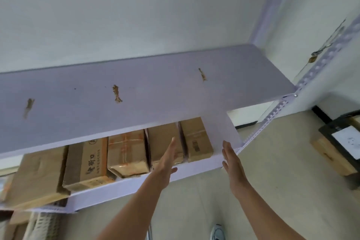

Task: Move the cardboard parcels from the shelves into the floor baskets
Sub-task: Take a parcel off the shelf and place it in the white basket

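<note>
I have both hands out toward the lower shelf [196, 165], palms facing each other, fingers straight and spread loose, neither gripping anything yet. My left hand [167, 159] lies over the front of the second parcel from the right [161, 142]; my right hand [230, 160] is off past the rightmost parcel [196, 139], near the shelf's right end. As I judge it, the step is to close in on the two right-hand boxes from both sides, or on the end one alone.

To do it well I would bring the right palm in flat against the outer face of the rightmost parcel, slip the left hand into the seam I choose, squeeze evenly, then draw straight out toward me and low, since the upper shelf [136, 91] overhangs closely. The boxes stand tight together, so pulling at an angle could drag a neighbour off the edge.

The parcels are plain brown cardboard, stood in a row on the lower shelf. The rightmost carries a small printed label on its side. Further left, a taped parcel [126, 150] looks creased and dented at its lower corner, and a printed parcel [87, 163] juts over the shelf's front lip. No basket is clearly in view.
</note>
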Demonstrator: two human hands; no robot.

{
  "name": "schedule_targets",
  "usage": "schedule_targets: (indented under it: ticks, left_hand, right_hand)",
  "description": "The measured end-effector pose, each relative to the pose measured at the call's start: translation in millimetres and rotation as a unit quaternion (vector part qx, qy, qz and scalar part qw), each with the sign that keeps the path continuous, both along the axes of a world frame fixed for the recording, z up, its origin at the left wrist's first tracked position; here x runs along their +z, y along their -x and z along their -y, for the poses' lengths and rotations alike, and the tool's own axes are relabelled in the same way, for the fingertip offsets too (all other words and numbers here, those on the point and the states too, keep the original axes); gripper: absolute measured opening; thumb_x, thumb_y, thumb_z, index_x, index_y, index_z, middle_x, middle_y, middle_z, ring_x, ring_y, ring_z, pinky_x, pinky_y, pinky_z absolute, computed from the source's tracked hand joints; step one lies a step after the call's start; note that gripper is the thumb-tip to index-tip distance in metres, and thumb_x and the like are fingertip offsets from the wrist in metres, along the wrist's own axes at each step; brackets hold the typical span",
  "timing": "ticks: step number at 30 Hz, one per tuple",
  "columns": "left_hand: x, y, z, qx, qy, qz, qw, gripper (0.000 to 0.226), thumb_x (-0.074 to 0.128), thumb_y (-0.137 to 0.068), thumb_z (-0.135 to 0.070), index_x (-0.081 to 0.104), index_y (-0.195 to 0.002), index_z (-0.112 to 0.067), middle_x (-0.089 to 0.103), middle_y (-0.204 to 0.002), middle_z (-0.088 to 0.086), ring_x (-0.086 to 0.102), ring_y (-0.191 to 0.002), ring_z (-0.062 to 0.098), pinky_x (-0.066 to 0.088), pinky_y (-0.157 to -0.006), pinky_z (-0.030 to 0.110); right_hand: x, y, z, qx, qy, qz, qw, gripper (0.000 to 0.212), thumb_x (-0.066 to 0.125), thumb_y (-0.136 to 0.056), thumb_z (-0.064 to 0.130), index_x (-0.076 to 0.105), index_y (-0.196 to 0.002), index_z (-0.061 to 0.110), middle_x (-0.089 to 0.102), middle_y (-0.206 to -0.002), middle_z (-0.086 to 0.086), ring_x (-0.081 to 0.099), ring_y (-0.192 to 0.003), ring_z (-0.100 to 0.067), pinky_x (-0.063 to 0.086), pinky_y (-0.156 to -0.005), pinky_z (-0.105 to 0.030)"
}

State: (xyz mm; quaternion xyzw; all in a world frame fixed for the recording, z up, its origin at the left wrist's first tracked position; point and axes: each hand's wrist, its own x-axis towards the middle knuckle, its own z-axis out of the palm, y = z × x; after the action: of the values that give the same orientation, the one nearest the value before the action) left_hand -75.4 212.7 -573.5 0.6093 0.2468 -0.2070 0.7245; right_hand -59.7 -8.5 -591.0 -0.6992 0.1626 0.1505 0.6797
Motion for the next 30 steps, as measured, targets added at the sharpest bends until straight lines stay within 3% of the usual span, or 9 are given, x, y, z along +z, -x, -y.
schedule_targets:
  ticks: [3, 6, 12, 15, 23, 27, 30]
  left_hand:
    - [-3.8, -20.2, 35.8, 0.019, -0.027, -0.024, 0.999, 0.082, 0.031, -0.103, -0.075, 0.029, -0.168, -0.027, 0.032, -0.175, 0.002, 0.031, -0.16, 0.024, 0.031, -0.123, 0.055]
    - [-10.4, -38.9, 59.9, 0.035, -0.032, -0.039, 0.998, 0.08, 0.028, -0.104, -0.073, 0.033, -0.167, -0.023, 0.034, -0.174, 0.005, 0.03, -0.161, 0.028, 0.027, -0.128, 0.058]
    - [-42.3, -78.2, 76.4, 0.05, -0.05, -0.058, 0.996, 0.056, 0.025, -0.109, -0.068, 0.054, -0.144, -0.035, 0.041, -0.169, 0.004, 0.031, -0.159, 0.029, 0.024, -0.129, 0.058]
    - [-71.8, -105.4, 76.5, 0.025, -0.064, -0.082, 0.994, 0.073, 0.026, -0.108, -0.07, 0.034, -0.167, -0.028, 0.027, -0.177, 0.005, 0.022, -0.164, 0.03, 0.017, -0.132, 0.056]
    - [-148.7, -168.5, 77.9, 0.023, -0.094, -0.093, 0.991, 0.078, 0.025, -0.109, -0.07, 0.009, -0.173, -0.027, 0.006, -0.181, 0.004, 0.009, -0.166, 0.029, 0.01, -0.131, 0.052]
    - [-177.5, -182.7, 78.2, 0.044, -0.104, -0.107, 0.988, 0.081, 0.022, -0.109, -0.071, 0.01, -0.173, -0.023, 0.009, -0.181, 0.007, 0.01, -0.166, 0.031, 0.01, -0.133, 0.053]
    - [-193.5, -190.7, 77.0, 0.055, -0.104, -0.13, 0.984, 0.084, 0.02, -0.107, -0.073, 0.021, -0.172, -0.019, 0.022, -0.178, 0.012, 0.019, -0.164, 0.035, 0.015, -0.133, 0.057]
  right_hand:
    - [-13.8, -33.9, 38.1, 0.048, 0.012, -0.014, 0.999, 0.062, 0.037, -0.107, 0.06, 0.034, -0.162, 0.034, 0.033, -0.169, 0.016, 0.031, -0.155, -0.006, 0.023, -0.13, -0.042]
    - [-25.1, -69.7, 62.1, 0.078, 0.02, -0.022, 0.997, 0.077, 0.041, -0.096, 0.069, 0.035, -0.163, 0.032, 0.036, -0.167, 0.016, 0.031, -0.155, -0.007, 0.023, -0.13, -0.045]
    - [-68.9, -127.9, 65.0, 0.106, 0.026, -0.062, 0.992, 0.066, 0.036, -0.108, 0.058, 0.033, -0.165, 0.024, 0.034, -0.169, 0.011, 0.031, -0.156, -0.012, 0.023, -0.128, -0.04]
    - [-94.8, -150.4, 57.9, 0.122, 0.044, -0.083, 0.988, 0.068, 0.036, -0.107, 0.062, 0.03, -0.165, 0.027, 0.031, -0.17, 0.012, 0.03, -0.157, -0.011, 0.022, -0.13, -0.042]
    - [-162.2, -204.8, 36.4, 0.133, 0.048, -0.125, 0.982, 0.074, 0.032, -0.105, 0.069, 0.025, -0.167, 0.03, 0.024, -0.174, 0.008, 0.025, -0.159, -0.014, 0.016, -0.132, -0.049]
    - [-181.6, -219.6, 24.4, 0.159, 0.046, -0.143, 0.976, 0.079, 0.029, -0.103, 0.073, 0.02, -0.168, 0.027, 0.02, -0.176, 0.003, 0.02, -0.161, -0.017, 0.014, -0.132, -0.05]
    - [-193.7, -225.0, 18.1, 0.172, 0.04, -0.167, 0.97, 0.082, 0.025, -0.103, 0.074, 0.019, -0.168, 0.024, 0.02, -0.175, 0.001, 0.019, -0.162, -0.02, 0.015, -0.132, -0.048]
